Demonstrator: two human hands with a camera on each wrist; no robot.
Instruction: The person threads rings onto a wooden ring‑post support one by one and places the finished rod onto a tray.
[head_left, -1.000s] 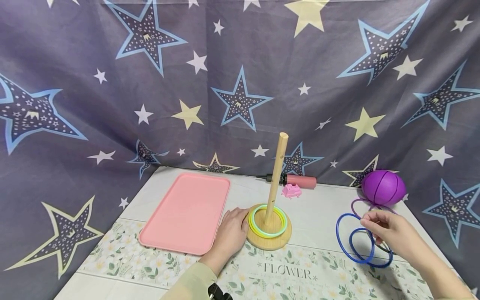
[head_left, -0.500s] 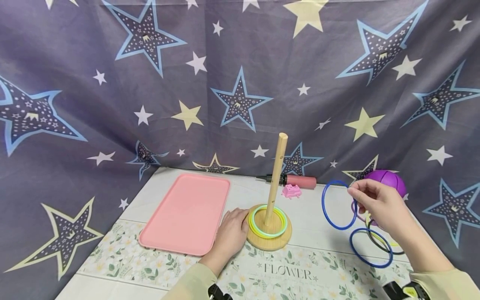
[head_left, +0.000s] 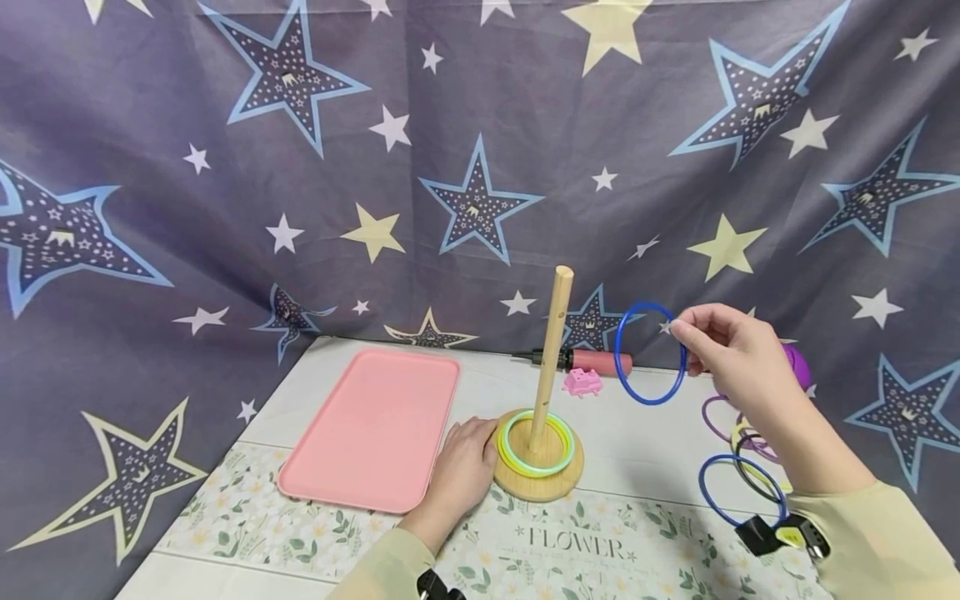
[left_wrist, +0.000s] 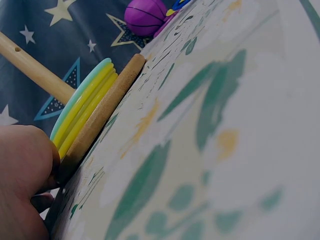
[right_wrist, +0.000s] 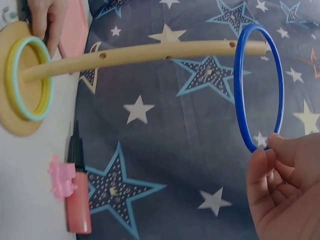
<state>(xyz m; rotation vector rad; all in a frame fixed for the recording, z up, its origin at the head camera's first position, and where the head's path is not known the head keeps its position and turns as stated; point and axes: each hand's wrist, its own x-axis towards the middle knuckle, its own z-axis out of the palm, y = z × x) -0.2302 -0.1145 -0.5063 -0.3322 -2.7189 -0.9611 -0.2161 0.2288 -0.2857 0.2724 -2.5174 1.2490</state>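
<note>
My right hand (head_left: 731, 342) pinches a blue ring (right_wrist: 241, 90) between thumb and fingertips, raised above the table to the right of the wooden ring-toss stand (head_left: 553, 350). In the right wrist view the ring overlaps the tip of the stand's post (right_wrist: 150, 51). On the stand's round base (left_wrist: 107, 111) lie yellow rings (left_wrist: 87, 105) with a mint-green ring (left_wrist: 67, 112) on top, around the post. My left hand (head_left: 463, 467) holds the left edge of the base, its thumb and fingers at the rim; some fingertips are hidden.
Left of the stand lies a pink tray (head_left: 375, 429). Behind it are a pink toy piece (head_left: 582, 382) and a red-and-black hand pump (head_left: 600, 362). On the right lie another blue ring (head_left: 708, 492), several other rings and a purple ball (left_wrist: 145, 17). A star-patterned curtain (head_left: 480, 100) hangs behind.
My right hand has lifted one blue ring off the group on the right and carried it up and leftward towards the post. The left hand has stayed at the base.
</note>
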